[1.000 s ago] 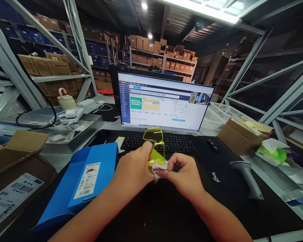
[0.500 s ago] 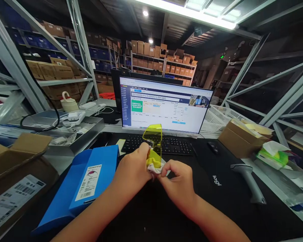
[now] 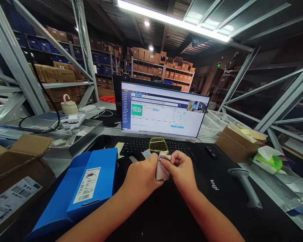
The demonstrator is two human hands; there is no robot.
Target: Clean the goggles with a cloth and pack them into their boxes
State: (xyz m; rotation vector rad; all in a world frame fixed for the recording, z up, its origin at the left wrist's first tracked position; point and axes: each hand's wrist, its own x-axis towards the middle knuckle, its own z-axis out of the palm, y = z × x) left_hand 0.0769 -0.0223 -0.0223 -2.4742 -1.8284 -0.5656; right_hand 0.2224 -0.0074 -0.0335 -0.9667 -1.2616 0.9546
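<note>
1. Blue cardboard box (image 3: 91,185) with a white "Wakening" label, lying flat at 8 o'clock from the left hand (image 3: 141,173), just beside it.
2. Open brown carton (image 3: 15,161) at 9 o'clock, a barcoded shipping label (image 3: 13,205) stuck on its side.
3. Metal tray (image 3: 94,129) at 10 o'clock, loaded with a white charger (image 3: 73,120), cables and small plastic bags.
4. Smaller brown carton (image 3: 236,146) at 3 o'clock, papers showing inside; green-and-white packet (image 3: 267,160) just beside it; white plastic crate (image 3: 217,122) behind.
5. Yellow-tinted safety glasses (image 3: 158,145) held up over the black desk mat, between both hands, in front of the keyboard.
6. White cloth (image 3: 162,168) folded over the glasses' lower part, pinched by the right hand's fingers (image 3: 173,158) from the right hand (image 3: 179,166). Left-hand fingers curled closed against the cloth and glasses, grip partly hidden.
7. Black keyboard (image 3: 151,146) at 12 o'clock, monitor (image 3: 164,109) showing a web form behind it, barcode scanner (image 3: 244,181) at 3 o'clock on the "logi" mat (image 3: 214,185).
8. Steel shelving (image 3: 156,69) packed with brown cartons and blue bins, all around the desk under a bright ceiling light (image 3: 171,20).
</note>
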